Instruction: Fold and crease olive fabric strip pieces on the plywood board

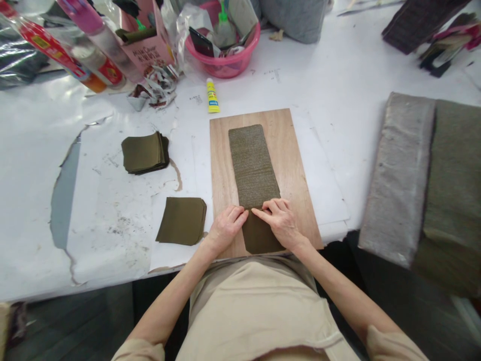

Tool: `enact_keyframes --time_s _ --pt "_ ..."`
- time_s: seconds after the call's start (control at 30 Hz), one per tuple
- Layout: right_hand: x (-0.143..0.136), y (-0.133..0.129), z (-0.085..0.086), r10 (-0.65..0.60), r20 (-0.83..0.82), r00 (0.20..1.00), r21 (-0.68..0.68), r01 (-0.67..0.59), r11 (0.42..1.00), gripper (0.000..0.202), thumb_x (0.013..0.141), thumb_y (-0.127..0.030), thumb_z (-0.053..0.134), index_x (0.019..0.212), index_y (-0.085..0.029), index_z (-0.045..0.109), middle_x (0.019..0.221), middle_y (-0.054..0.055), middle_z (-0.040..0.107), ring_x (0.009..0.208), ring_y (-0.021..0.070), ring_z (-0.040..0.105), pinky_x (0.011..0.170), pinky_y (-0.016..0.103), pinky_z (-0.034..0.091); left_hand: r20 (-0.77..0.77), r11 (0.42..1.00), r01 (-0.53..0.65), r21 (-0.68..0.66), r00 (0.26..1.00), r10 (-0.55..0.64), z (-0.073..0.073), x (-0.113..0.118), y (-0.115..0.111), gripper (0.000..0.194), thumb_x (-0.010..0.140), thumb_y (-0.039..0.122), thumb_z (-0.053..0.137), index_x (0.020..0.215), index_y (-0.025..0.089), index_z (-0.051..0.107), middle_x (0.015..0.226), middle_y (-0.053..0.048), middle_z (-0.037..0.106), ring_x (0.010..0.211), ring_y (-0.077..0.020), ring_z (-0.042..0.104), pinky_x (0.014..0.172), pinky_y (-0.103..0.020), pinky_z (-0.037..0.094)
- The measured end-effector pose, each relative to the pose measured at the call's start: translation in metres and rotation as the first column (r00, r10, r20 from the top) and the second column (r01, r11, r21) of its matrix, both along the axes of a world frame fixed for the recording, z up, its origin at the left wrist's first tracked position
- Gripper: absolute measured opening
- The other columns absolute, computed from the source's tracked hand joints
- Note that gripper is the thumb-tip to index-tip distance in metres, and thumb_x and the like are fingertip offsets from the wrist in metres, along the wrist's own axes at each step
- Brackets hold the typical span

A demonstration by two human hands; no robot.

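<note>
A long olive piece [252, 163] with a rough, knitted-looking surface lies lengthwise on a wooden board [287, 145]. At its near end is a smooth dark olive piece [261, 234], and the two meet in a line under my fingertips. My left hand [227, 225] has its fingers together and bent onto the left end of that line. My right hand [281, 220] grips the right side, its index finger stretched along the line and the others curled. What lies beneath the fingertips is hidden. Left of the board are two stacks of olive pieces, one nearer [182, 220] and one farther [142, 153].
A yellow glue tube [212, 96] lies beyond the board. Behind it stands a pink basket [233, 65] of supplies, with bottles [101, 70] and a pink box [148, 52] to its left. Folded grey and olive fabric [402, 175] overhangs the table edge at right.
</note>
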State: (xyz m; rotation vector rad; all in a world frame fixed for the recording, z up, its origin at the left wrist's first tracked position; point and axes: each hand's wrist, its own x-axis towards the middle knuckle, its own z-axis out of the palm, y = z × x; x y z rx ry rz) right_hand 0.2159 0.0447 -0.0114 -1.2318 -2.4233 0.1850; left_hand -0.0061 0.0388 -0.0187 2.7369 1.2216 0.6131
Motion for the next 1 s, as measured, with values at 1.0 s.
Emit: enact_keyframes --time_s 1.0 --pt "0.033 0.022 -0.005 0.148 -0.074 0.986 0.001 -0.148 0.989 0.026 0.095 -0.018 0.053 0.114 -0.026 0.069 0.092 0.004 0.063 0.095 0.0176 0.052 0.089 0.034 0.04 -0.139 0.999 -0.043 -0.028 0.989 0.039 0.003 0.015 -0.011 0.041 0.096 0.017 0.045 0.137 0.018 0.048 0.104 -0.012 0.061 0.102 -0.0263 0.057 0.082 -0.04 0.049"
